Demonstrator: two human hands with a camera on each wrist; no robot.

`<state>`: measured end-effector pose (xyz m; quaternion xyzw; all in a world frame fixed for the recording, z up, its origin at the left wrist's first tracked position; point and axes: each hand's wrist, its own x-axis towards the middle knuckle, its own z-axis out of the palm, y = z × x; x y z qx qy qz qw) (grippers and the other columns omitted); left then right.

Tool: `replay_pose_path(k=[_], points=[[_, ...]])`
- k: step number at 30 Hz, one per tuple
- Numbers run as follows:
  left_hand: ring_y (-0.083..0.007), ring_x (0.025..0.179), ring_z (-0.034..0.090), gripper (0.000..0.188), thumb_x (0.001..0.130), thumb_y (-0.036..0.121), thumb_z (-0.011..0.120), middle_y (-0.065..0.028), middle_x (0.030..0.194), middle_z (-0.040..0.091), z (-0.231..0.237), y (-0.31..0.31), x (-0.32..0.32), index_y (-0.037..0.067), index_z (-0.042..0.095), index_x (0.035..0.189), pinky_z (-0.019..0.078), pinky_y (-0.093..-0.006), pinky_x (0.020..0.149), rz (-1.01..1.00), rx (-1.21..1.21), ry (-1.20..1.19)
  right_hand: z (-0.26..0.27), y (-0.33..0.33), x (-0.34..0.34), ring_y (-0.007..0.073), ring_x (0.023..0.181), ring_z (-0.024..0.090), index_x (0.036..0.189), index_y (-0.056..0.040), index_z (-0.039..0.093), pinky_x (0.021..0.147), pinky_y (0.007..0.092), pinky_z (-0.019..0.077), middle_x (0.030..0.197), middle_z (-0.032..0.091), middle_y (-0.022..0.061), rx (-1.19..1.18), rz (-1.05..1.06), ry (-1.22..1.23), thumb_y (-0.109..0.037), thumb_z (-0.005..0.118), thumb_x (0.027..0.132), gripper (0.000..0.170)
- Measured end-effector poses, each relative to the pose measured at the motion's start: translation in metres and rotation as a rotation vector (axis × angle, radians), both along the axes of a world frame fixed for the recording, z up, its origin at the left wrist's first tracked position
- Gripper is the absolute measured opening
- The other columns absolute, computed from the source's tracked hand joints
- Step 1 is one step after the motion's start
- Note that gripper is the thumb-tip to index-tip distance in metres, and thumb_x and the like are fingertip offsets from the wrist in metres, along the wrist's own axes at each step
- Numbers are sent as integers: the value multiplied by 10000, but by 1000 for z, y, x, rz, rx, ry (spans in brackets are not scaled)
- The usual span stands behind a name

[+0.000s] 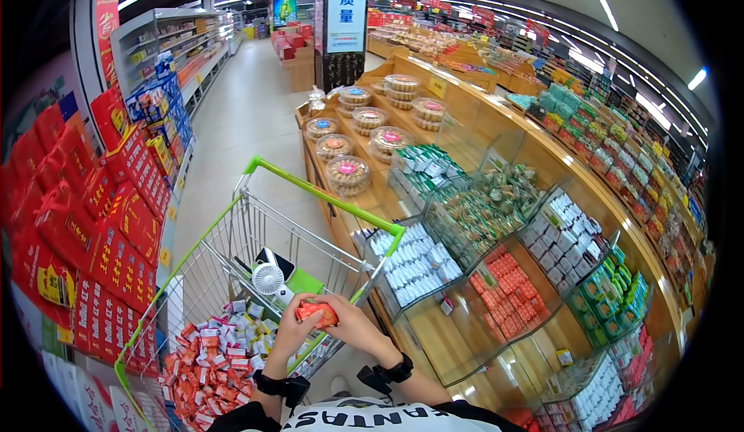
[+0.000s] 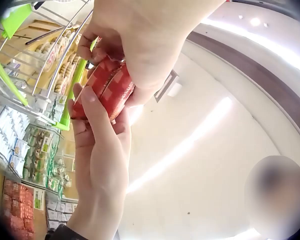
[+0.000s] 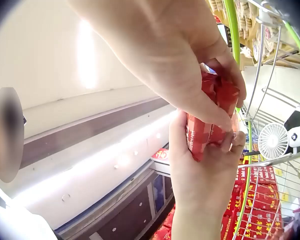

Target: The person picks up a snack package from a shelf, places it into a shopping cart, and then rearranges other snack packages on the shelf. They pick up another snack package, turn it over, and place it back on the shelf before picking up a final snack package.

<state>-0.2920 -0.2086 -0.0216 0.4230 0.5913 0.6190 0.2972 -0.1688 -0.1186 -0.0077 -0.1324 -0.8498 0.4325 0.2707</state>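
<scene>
Small red wrapped packets, at least two side by side [image 1: 319, 314], are held between both hands above the cart. In the head view the left hand [image 1: 291, 330] grips them from the left and the right hand [image 1: 358, 328] from the right. The left wrist view has the left hand [image 2: 145, 45] large at the top, the right hand [image 2: 102, 160] below with its thumb across the red packets [image 2: 110, 87]. From the right wrist camera, the right hand [image 3: 165, 55] curls over the packets [image 3: 210, 115], and the left hand [image 3: 202, 185] holds them from below.
The cart [image 1: 194, 265] holds a heap of red packets [image 1: 203, 370], white and yellow ones [image 1: 244, 327], and a white fan [image 1: 269, 278]. Bins of white packets [image 1: 415, 261] and red packets [image 1: 508, 296] stand right; red boxes [image 1: 108, 277] are stacked left.
</scene>
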Motion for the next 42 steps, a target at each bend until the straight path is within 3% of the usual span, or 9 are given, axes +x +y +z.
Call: replay_pose_path(k=[8,13,15,23,24,31,37,39,42], points=[[-113,752,482,300,715,145,587,-52,825,522,-12,-30,-46,30,500,979,401,-230,691,186,24,107,7,-18,-52,309,868,532,1038,-51,481,751,343,428,928,539,142,15,112,-42,-60,658,616,458],[-119,765,505,248,755,129,560,-56,837,536,7,-73,-52,24,498,971,409,-237,696,331,-92,-78,5,-36,-88,307,839,541,1019,-47,497,728,333,435,919,544,141,-6,307,-39,-41,648,610,436],[-117,778,502,244,756,145,565,-56,840,532,2,-91,-59,26,504,959,405,-242,711,424,-69,48,5,-48,-102,307,837,541,1006,-38,503,727,328,435,913,545,141,-29,379,-43,-33,645,602,429],[-119,835,486,253,763,136,557,-59,904,508,-1,-143,-45,17,493,977,388,-233,751,814,-62,99,-2,-84,-141,320,896,510,1024,-41,476,773,347,412,957,522,151,-35,734,-36,-49,641,612,445],[-99,798,473,261,775,119,542,-47,894,497,-8,-148,-46,20,475,1007,391,-217,707,854,-84,222,-3,-85,-143,321,911,500,1026,-43,470,785,349,404,968,513,153,-32,766,-30,-50,639,615,444],[-74,718,445,316,789,84,526,-20,853,482,-21,-163,-19,54,418,1084,380,-205,610,1084,66,-90,-24,-97,-159,345,912,492,1060,-33,426,796,363,406,1001,470,176,13,919,-76,-84,645,620,494],[-109,773,506,344,784,92,541,-49,876,506,-20,-181,9,49,404,1097,422,-220,648,1267,-28,33,-41,-126,-162,323,957,474,1115,-30,418,823,348,395,1064,448,177,-113,1079,-66,-111,659,621,556],[-115,780,508,331,790,98,536,-63,892,505,-32,-193,16,42,407,1090,427,-229,650,1346,10,-131,-39,-136,-159,315,966,473,1125,-25,412,837,343,385,1067,453,176,-108,1121,-145,-147,670,624,577],[-124,786,519,291,807,117,513,-69,923,505,-36,-203,36,31,419,1069,439,-238,646,1477,6,-156,-39,-150,-156,221,962,478,1129,-38,434,796,305,406,1097,443,135,-184,1252,-236,-163,689,649,557]])
